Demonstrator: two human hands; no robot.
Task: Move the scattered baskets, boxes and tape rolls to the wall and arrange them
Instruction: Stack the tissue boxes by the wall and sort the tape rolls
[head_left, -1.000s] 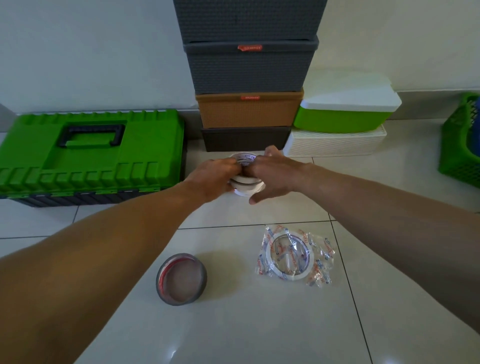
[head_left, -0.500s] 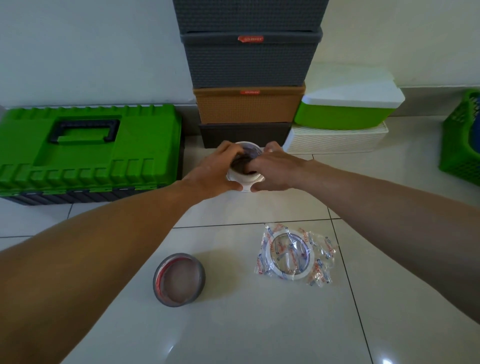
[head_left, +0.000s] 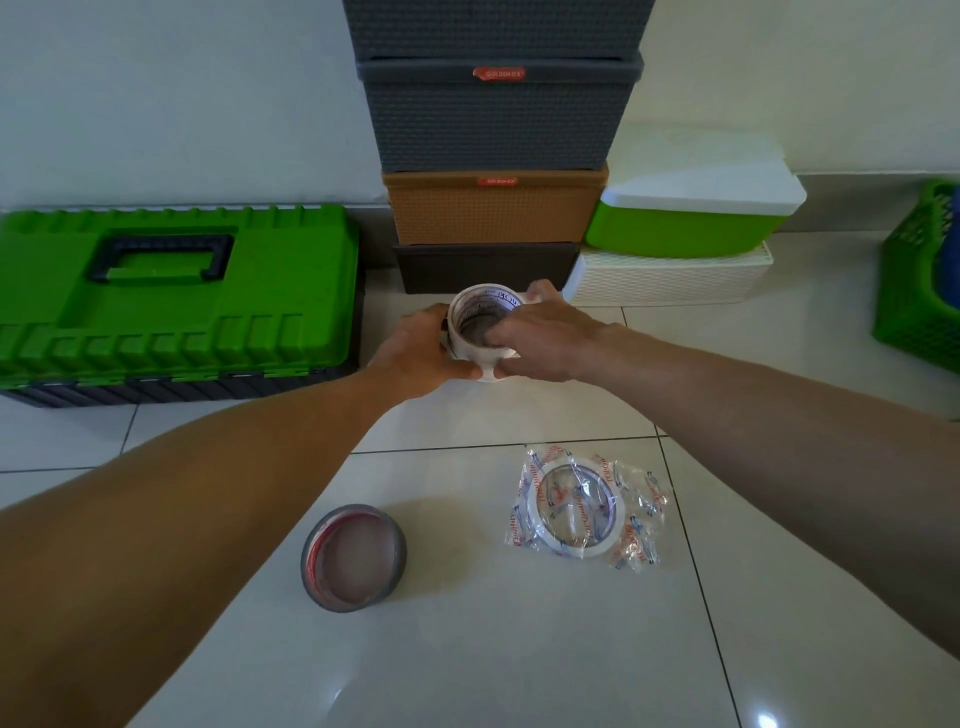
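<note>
Both bare forearms reach forward and converge, the left hand (head_left: 415, 353) and right hand (head_left: 545, 338) gripping the white tape rolls (head_left: 480, 296) from opposite sides, fingers curled, thumbs nearly meeting on the near side.

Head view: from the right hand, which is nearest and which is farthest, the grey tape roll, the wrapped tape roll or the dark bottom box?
1. Dark bottom box, just ahead of the right hand.
2. Wrapped tape roll, back toward the person.
3. Grey tape roll, farther back and to the left.
</note>
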